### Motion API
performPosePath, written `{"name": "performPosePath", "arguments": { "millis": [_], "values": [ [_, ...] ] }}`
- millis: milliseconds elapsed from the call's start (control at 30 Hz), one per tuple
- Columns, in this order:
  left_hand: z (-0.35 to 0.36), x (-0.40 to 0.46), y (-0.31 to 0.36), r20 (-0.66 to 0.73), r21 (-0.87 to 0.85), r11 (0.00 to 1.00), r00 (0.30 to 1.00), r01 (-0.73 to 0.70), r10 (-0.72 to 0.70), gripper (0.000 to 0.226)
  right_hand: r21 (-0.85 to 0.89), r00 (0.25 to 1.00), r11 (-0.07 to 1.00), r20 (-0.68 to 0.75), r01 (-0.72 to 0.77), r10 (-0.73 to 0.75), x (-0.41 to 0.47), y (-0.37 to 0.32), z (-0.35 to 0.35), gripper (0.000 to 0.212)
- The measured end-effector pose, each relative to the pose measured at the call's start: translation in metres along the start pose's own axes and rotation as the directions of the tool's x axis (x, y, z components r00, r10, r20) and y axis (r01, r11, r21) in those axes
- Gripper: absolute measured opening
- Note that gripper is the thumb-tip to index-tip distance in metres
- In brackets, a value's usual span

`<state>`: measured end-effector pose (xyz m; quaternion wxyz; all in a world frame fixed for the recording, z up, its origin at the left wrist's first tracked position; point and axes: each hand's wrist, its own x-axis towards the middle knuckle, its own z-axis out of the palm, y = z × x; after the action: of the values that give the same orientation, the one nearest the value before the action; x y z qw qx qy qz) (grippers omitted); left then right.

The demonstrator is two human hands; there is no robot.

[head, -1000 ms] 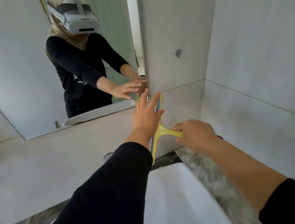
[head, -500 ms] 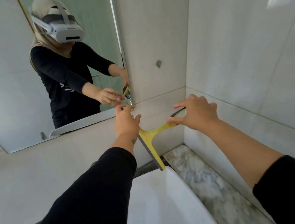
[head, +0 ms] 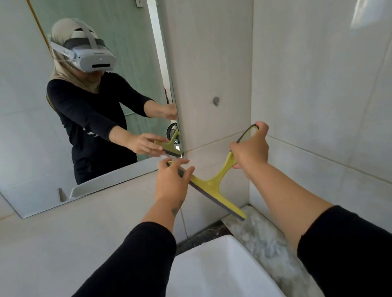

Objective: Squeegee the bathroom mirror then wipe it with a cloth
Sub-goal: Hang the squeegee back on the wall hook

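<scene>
The person's right hand (head: 250,152) is wrapped closed around the loop handle of the yellow plastic squeegee with a dark rubber blade (head: 213,186). The left hand (head: 172,182) lies over the far end of the blade with its fingers spread and only lightly curled, steadying rather than gripping. The blade runs on a slant, its far end by the lower right corner of the large frameless wall mirror (head: 23,115) and its near end down by the grey marbled counter ledge (head: 262,234), just above the far corner of the white ceramic basin (head: 212,276).

Compared with a second ago, the blade has tilted from nearly upright to a clear diagonal. The right hand has lifted the handle up and to the right toward the white tiled side wall (head: 325,79), and the left hand has slid along the blade toward the mirror's corner. Most of the blade now lies over the grey tile below and right of the glass, so it appears the tool is being turned and repositioned at the mirror's edge, not drawn across it.

The squeegee stage seems under way, with the blade yet to be set flat on the glass for a stroke. No cloth is in view, so the wiping step looks not yet begun.
</scene>
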<state>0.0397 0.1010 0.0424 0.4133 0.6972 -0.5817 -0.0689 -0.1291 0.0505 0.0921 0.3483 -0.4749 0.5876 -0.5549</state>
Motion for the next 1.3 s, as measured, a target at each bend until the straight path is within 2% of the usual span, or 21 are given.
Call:
{"name": "performPosePath", "arguments": {
  "millis": [100,167,333,400,733,967,1167,1233,1300],
  "values": [
    [-0.003,0.000,-0.019,0.048,0.033,0.990,0.990,-0.137,0.135,0.025,-0.064,0.997,0.995,0.004,0.076,-0.076,0.013,-0.012,0.004,0.071],
    [-0.002,0.002,-0.029,0.101,0.092,0.971,0.972,-0.221,0.212,0.033,-0.129,0.990,0.982,0.027,0.137,-0.135,0.025,-0.019,0.008,0.073],
    [0.009,0.002,-0.048,0.200,0.175,0.925,0.932,-0.338,0.303,0.051,-0.271,0.934,0.895,0.133,0.356,-0.331,0.058,-0.031,0.028,0.076],
    [0.017,0.006,-0.052,0.240,0.193,0.912,0.919,-0.361,0.313,0.055,-0.288,0.917,0.872,0.186,0.395,-0.354,0.072,-0.034,0.039,0.077],
    [0.064,0.034,-0.061,0.311,0.246,0.915,0.920,-0.320,0.239,0.062,-0.330,0.908,0.848,0.211,0.414,-0.362,0.119,-0.015,0.065,0.080],
    [0.078,0.038,-0.065,0.374,0.154,0.959,0.912,-0.238,0.167,0.067,-0.381,0.884,0.798,0.189,0.467,-0.427,0.122,0.004,0.072,0.084],
    [0.069,0.032,-0.054,0.342,0.091,0.983,0.932,-0.162,0.122,0.066,-0.487,0.915,0.775,0.240,0.402,-0.324,0.106,-0.003,0.065,0.091],
    [0.057,0.024,-0.053,0.351,0.122,0.983,0.932,-0.137,0.086,0.066,-0.533,0.925,0.757,0.249,0.379,-0.288,0.092,-0.006,0.063,0.083],
    [0.039,0.017,-0.053,0.356,0.135,0.984,0.933,-0.117,0.062,0.063,-0.564,0.914,0.725,0.318,0.396,-0.252,0.072,-0.010,0.062,0.069]
  ]
}}
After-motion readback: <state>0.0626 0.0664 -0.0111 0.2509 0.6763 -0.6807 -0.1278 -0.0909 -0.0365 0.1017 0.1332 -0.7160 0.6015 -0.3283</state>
